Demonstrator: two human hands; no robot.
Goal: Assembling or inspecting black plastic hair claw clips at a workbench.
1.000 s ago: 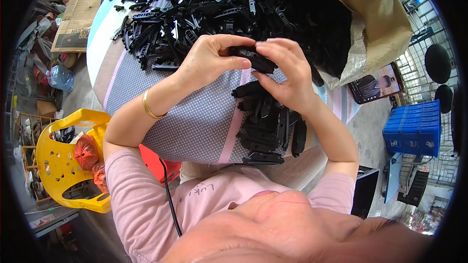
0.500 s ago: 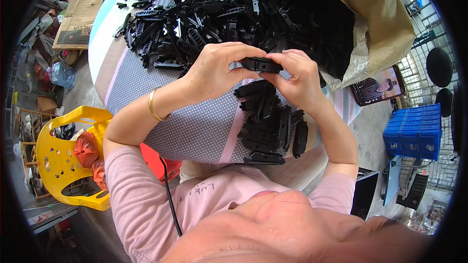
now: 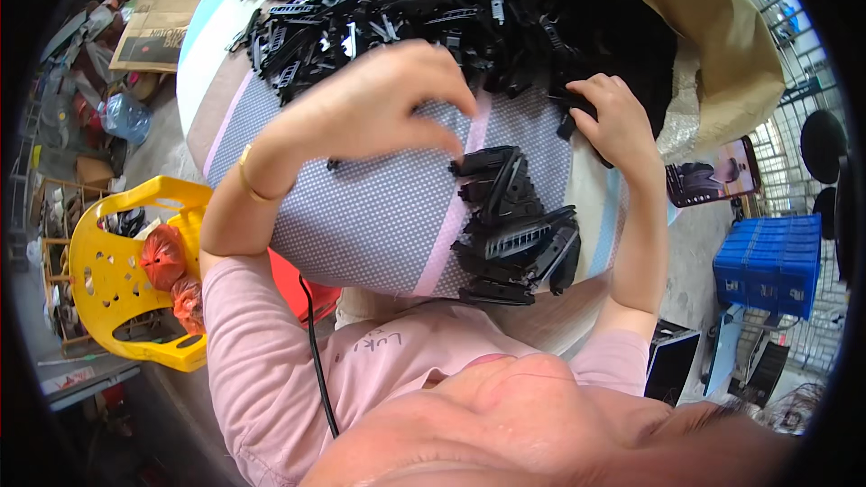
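My left hand hangs over the dotted tablecloth, a little blurred, its thumb and fingers curved apart around nothing. To the right, my right hand reaches to the near edge of the dark heap, thumb and fingers spread. A small black piece lies at its thumb tip. Between my arms sits a stack of long black plastic parts; one with a ladder-like grid faces up. A large pile of loose black plastic parts covers the far side of the table.
An opened tan sack stands at the far right, beside a phone with a lit screen. Blue crates are at the right. On the left is a yellow chair bearing red bags.
Both hands held a black plastic part together; they have separated. My left hand moved left, my right hand right toward the heap. The near stack looks rearranged, with a gridded part on top.
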